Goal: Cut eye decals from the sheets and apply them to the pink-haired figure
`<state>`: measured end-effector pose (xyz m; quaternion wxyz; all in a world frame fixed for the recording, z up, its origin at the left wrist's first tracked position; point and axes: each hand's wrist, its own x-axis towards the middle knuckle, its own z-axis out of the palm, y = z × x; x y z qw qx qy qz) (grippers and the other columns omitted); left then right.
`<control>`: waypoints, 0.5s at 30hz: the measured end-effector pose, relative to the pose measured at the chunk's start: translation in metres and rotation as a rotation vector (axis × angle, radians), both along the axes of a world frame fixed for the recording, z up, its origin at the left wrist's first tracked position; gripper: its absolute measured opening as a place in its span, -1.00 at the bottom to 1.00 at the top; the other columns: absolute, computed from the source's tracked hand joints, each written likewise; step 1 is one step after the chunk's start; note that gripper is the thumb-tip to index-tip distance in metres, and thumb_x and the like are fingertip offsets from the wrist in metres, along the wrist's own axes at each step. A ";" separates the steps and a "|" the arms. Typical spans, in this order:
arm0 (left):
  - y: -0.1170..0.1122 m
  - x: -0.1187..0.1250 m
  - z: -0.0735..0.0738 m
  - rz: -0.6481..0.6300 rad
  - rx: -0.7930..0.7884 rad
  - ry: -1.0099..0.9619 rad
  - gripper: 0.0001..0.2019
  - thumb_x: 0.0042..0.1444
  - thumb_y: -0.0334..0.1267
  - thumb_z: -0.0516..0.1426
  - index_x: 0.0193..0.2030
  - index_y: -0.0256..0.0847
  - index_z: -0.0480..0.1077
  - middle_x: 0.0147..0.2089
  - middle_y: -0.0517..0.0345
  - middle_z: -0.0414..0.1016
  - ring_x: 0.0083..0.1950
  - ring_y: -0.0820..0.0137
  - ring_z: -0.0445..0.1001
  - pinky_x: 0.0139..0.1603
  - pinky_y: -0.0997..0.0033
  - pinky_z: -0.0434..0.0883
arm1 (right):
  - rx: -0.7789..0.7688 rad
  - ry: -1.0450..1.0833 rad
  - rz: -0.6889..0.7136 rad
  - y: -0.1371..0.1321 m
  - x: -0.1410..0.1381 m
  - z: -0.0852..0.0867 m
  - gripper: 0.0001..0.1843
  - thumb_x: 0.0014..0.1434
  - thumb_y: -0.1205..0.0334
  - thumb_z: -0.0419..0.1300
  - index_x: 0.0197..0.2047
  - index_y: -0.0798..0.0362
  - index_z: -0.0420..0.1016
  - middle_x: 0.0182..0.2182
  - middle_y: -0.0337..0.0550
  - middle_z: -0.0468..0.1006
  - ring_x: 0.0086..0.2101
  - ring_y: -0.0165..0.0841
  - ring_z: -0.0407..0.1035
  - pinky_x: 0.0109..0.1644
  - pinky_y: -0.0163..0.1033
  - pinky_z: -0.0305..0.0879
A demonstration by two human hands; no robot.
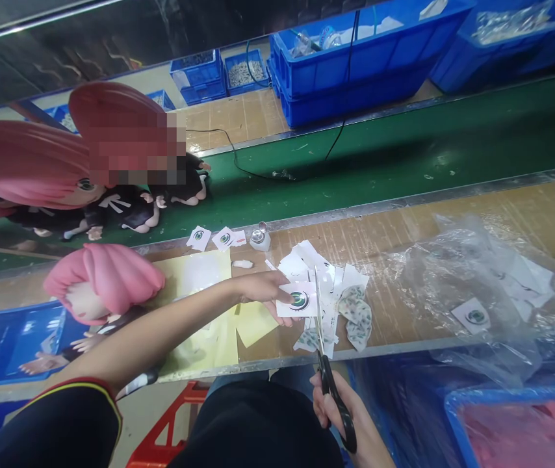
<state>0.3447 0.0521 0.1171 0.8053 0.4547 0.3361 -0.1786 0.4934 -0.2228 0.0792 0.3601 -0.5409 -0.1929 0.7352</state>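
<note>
My left hand (268,292) pinches a white eye decal sheet (309,305) printed with a green eye. In my right hand (340,409) are black-handled scissors (327,374), fingers closed around the handles. The blades point away from me and lie at the right edge of the decal sheet; whether they touch the paper I cannot tell. Behind and under the sheet lie white paper scraps (301,257) and a crumpled patterned cloth (355,315). Two cut eye decals (198,238) rest at the bench's far edge, beside a small metal-topped bottle (260,238).
A pink-haired figure (104,279) lies at left near a blue tray (14,341) and yellow paper (204,325). More figures (28,162) stand on the green conveyor (404,149). A clear plastic bag (433,273) with decals lies right. Blue bins (355,81) line the back.
</note>
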 end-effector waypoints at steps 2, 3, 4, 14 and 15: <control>0.000 0.000 0.000 0.001 0.001 0.001 -0.81 0.08 -0.20 0.30 -0.22 -0.24 0.56 -0.29 0.02 0.67 -0.22 0.20 0.68 -0.16 0.25 0.60 | 0.008 0.005 0.007 0.002 0.000 -0.001 -0.41 0.21 -0.31 0.18 0.01 0.03 0.32 -0.41 -0.26 0.25 -0.39 -0.40 0.14 -0.23 -0.22 0.10; 0.001 -0.001 0.000 0.002 0.000 0.002 -0.82 0.08 -0.20 0.30 -0.22 -0.24 0.56 -0.29 0.03 0.67 -0.22 0.20 0.68 -0.16 0.25 0.60 | 0.011 0.007 0.013 0.002 0.000 -0.002 -0.41 0.20 -0.32 0.19 0.00 0.03 0.32 -0.41 -0.26 0.25 -0.40 -0.40 0.14 -0.24 -0.23 0.10; 0.001 -0.001 -0.001 0.002 0.000 0.003 -0.82 0.08 -0.20 0.30 -0.22 -0.24 0.56 -0.29 0.03 0.67 -0.22 0.20 0.68 -0.16 0.25 0.60 | 0.014 0.008 0.022 0.003 0.000 -0.003 -0.40 0.20 -0.32 0.19 0.00 0.03 0.32 -0.41 -0.26 0.25 -0.41 -0.40 0.13 -0.26 -0.23 0.10; 0.008 -0.002 -0.012 -0.024 -0.037 0.009 -0.80 0.03 -0.15 0.33 -0.27 -0.23 0.58 -0.31 0.04 0.67 -0.23 0.20 0.67 -0.14 0.23 0.60 | -0.003 -0.042 0.032 0.004 -0.008 -0.005 -0.40 0.21 -0.34 0.16 -0.07 0.07 0.35 -0.51 -0.32 0.22 -0.48 -0.42 0.14 -0.34 -0.27 0.13; 0.009 -0.002 -0.013 -0.026 -0.039 0.011 -0.80 0.03 -0.15 0.33 -0.27 -0.23 0.58 -0.31 0.04 0.67 -0.23 0.20 0.67 -0.13 0.22 0.60 | -0.008 -0.029 0.016 0.005 -0.009 -0.005 -0.40 0.19 -0.35 0.18 -0.08 0.06 0.35 -0.52 -0.32 0.22 -0.49 -0.43 0.14 -0.34 -0.27 0.12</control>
